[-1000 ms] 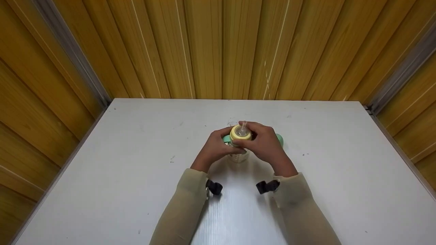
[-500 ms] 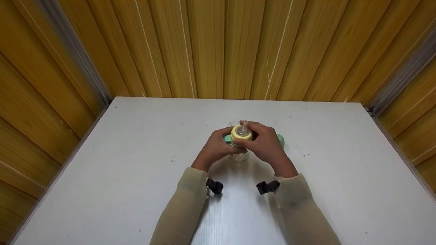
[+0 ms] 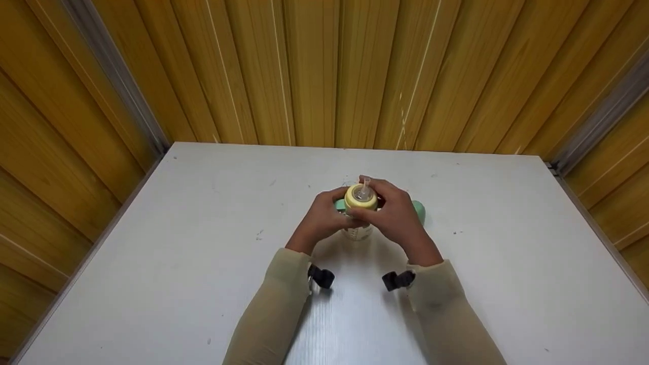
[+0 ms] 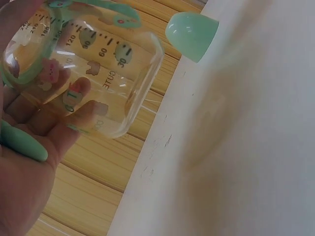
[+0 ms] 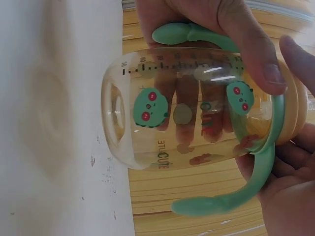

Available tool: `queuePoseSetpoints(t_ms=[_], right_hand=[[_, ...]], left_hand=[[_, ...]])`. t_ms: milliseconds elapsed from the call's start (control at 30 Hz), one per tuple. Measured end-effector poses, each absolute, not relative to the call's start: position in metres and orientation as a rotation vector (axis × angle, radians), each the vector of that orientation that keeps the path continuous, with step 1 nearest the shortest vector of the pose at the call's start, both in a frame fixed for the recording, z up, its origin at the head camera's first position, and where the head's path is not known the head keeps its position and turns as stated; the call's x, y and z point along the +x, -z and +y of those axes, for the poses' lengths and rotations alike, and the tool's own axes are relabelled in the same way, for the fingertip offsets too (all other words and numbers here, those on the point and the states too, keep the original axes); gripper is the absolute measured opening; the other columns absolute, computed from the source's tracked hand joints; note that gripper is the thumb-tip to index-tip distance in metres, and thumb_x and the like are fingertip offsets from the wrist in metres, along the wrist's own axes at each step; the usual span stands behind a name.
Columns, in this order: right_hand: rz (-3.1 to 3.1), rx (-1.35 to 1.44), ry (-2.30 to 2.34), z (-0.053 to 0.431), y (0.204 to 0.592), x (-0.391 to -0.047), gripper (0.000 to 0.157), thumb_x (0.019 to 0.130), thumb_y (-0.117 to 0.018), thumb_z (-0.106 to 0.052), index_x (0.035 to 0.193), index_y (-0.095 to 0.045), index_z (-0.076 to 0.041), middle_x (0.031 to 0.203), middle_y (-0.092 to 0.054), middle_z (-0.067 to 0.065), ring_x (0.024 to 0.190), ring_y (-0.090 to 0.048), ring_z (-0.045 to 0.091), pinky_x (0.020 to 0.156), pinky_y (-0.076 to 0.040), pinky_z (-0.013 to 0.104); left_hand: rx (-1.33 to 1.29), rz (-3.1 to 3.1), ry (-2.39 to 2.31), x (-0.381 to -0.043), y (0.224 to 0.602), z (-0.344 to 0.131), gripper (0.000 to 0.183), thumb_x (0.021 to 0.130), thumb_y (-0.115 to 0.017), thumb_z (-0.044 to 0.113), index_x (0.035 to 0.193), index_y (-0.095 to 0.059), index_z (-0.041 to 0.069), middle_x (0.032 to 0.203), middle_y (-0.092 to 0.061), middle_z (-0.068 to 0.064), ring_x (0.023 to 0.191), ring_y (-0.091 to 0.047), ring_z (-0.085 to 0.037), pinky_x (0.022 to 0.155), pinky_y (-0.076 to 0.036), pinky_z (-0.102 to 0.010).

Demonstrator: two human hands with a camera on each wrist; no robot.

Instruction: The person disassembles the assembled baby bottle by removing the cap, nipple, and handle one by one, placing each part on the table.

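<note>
Over white tbl (image 3: pixel 177 228), grip approx. unch. vs 0.5 s ago; no clear progress judged.
By L hand (image 3: pixel 322 219) & R hand (image 3: pixel 396 209), baby btl (image 5: pixel 150 108) is grasped, L round body, R round yellow collar (image 3: pixel 361 204), clear teat (image 3: pixel 364 191) pointed 1 o'clock; green dome cap (image 4: pixel 192 35), at btl's 3 o'clock, is part-hidden in head view, whole in L wrist view; vol. scale (image 5: pixel 162 67) is legible in wrist views only.

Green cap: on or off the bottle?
Off. The green cap sits on the table, apart from the bottle, and the clear nipple shows uncovered.
</note>
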State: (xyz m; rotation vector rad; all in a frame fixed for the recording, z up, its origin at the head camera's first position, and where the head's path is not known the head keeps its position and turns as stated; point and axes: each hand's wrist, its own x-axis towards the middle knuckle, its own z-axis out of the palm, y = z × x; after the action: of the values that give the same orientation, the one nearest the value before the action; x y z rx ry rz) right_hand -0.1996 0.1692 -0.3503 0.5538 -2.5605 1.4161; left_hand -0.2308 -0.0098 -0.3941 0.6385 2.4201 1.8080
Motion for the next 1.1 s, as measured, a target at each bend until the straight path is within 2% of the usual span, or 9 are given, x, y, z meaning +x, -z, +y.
queuePoseSetpoints(t_ms=[167,867,1100], right_hand=[[-2.568,0.530,-1.412,0.1681,0.3501,-0.1989,0.076,0.073,-0.079,-0.053,0.136,-0.056,-0.017,0.132,-0.059,0.001,0.115,-0.060,0.017,0.094,-0.052,0.038],[-2.539,0.565,-1.456,0.1669,0.3477,-0.1964,0.060,0.075,-0.081,-0.044,0.126,-0.063,-0.018,0.124,-0.065,-0.001,0.108,-0.064,0.013,0.088,-0.054,0.034],[-2.548,0.587,-1.468,0.1681,0.3482,-0.1957,0.060,0.075,-0.081,-0.044,0.126,-0.064,-0.019,0.124,-0.065,-0.001,0.111,-0.063,0.014,0.092,-0.053,0.036]], left_hand=[[0.625,2.442,-1.802,-0.2314,0.3939,-0.0092,0.068,0.065,-0.087,0.047,0.126,-0.063,0.029,0.118,-0.066,0.015,0.111,-0.059,-0.007,0.099,-0.047,-0.037],[0.645,2.414,-1.759,-0.2300,0.3905,-0.0133,0.067,0.063,-0.089,0.042,0.124,-0.064,0.032,0.115,-0.067,0.015,0.106,-0.062,-0.011,0.092,-0.051,-0.035],[0.644,2.403,-1.740,-0.2296,0.3904,-0.0141,0.063,0.065,-0.089,0.033,0.123,-0.065,0.030,0.113,-0.068,0.015,0.105,-0.062,-0.014,0.091,-0.051,-0.035]])
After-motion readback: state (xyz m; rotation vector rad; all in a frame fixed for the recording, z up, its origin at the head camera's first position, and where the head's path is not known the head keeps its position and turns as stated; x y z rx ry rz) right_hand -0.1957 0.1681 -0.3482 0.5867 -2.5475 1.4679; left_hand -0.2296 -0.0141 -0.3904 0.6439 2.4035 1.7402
